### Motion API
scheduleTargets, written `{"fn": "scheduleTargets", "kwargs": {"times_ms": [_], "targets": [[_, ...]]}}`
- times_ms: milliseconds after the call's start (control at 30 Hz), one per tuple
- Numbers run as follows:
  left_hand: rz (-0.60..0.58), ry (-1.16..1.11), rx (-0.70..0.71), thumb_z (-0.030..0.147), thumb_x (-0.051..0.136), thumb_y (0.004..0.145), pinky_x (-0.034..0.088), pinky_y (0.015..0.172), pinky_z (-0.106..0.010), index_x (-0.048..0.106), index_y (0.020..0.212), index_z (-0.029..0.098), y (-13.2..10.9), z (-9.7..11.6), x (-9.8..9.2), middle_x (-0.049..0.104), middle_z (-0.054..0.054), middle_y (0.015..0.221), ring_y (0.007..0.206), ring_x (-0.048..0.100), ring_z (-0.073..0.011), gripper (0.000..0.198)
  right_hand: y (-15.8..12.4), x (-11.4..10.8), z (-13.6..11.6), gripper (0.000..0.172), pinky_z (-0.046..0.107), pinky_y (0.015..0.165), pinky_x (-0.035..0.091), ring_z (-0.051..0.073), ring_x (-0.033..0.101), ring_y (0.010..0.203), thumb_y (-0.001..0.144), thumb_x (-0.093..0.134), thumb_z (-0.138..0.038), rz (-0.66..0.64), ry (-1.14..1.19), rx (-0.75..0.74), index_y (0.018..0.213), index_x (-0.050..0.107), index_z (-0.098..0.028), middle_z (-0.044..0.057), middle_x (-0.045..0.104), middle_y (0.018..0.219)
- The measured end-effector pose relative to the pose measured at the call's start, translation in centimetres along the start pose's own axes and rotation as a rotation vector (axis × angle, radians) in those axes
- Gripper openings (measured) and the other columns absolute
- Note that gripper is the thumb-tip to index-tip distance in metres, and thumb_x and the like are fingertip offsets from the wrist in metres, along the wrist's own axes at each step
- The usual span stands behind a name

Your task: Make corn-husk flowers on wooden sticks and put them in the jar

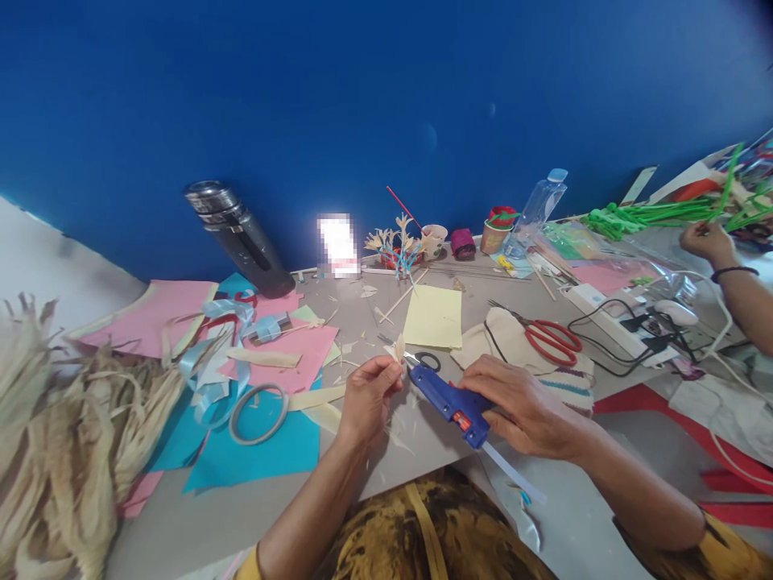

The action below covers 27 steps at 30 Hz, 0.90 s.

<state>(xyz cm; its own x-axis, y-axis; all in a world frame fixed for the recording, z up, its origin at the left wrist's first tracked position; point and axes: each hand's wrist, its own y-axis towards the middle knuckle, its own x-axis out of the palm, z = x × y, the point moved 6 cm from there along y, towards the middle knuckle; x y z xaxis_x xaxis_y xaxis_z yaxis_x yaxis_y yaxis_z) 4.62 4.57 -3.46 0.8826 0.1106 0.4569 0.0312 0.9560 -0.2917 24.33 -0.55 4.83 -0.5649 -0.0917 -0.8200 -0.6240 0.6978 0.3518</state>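
Note:
My left hand pinches a small pale corn-husk flower between thumb and fingers. From the right, my right hand is wrapped round a blue hot glue gun, a white glue stick poking from its back end. The gun's nozzle is close to the flower; whether they touch I cannot tell. Just behind the nozzle lie black-handled scissors, partly hidden. A yellow paper sheet is beyond them. Finished-looking husk flowers with blue stems stand together near the wall.
Dried corn husks heap at the left, beside coloured paper, a tape roll and a dark thermos. Red-handled scissors rest on a knit glove. A power strip with cables and another person's hand are at right.

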Motion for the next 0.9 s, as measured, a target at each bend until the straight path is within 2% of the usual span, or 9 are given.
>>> {"fn": "scheduleTargets", "kwargs": {"times_ms": [467,633,767,900], "targets": [[-0.020,-0.001,0.001,0.029,0.087,0.061,0.042,0.063,-0.024,0.067,0.067,0.016,0.1,-0.2,-0.1,0.059,0.003,0.061,0.057,0.051,-0.0093,0.024,0.2,0.4,0.0,0.024,0.036,0.078,0.051,0.024,0.060,0.091,0.098,0.046,-0.025,-0.031,0.015,0.000,0.116,0.059,-0.015,0.014,0.065,0.099],[0.011,-0.023,0.004,0.028,0.088,0.059,0.042,0.062,-0.024,0.067,0.067,0.016,0.1,0.1,-0.2,0.061,0.002,0.064,0.056,0.051,-0.0082,0.025,-0.1,0.5,0.5,0.023,0.035,0.077,0.051,0.024,0.060,0.091,0.090,0.057,-0.017,-0.011,0.010,0.055,0.113,0.060,-0.018,0.012,0.064,0.099],[-0.020,-0.118,-0.059,0.027,0.087,0.061,0.042,0.062,-0.024,0.066,0.068,0.015,0.0,-0.1,-0.1,0.062,0.001,0.067,0.055,0.049,-0.0069,0.025,-0.8,0.5,2.0,0.029,0.037,0.079,0.052,0.025,0.060,0.094,0.084,0.062,-0.012,0.005,-0.145,0.154,0.112,0.060,-0.019,0.011,0.062,0.104],[-0.065,-0.177,-0.101,0.025,0.086,0.064,0.040,0.058,-0.023,0.064,0.065,0.014,-0.1,-0.1,0.1,0.059,0.001,0.066,0.056,0.048,-0.0071,0.025,-2.0,0.1,5.1,0.031,0.042,0.081,0.052,0.028,0.060,0.099,0.086,0.065,-0.020,-0.024,-0.333,0.307,0.116,0.060,-0.020,0.012,0.060,0.112]]}}
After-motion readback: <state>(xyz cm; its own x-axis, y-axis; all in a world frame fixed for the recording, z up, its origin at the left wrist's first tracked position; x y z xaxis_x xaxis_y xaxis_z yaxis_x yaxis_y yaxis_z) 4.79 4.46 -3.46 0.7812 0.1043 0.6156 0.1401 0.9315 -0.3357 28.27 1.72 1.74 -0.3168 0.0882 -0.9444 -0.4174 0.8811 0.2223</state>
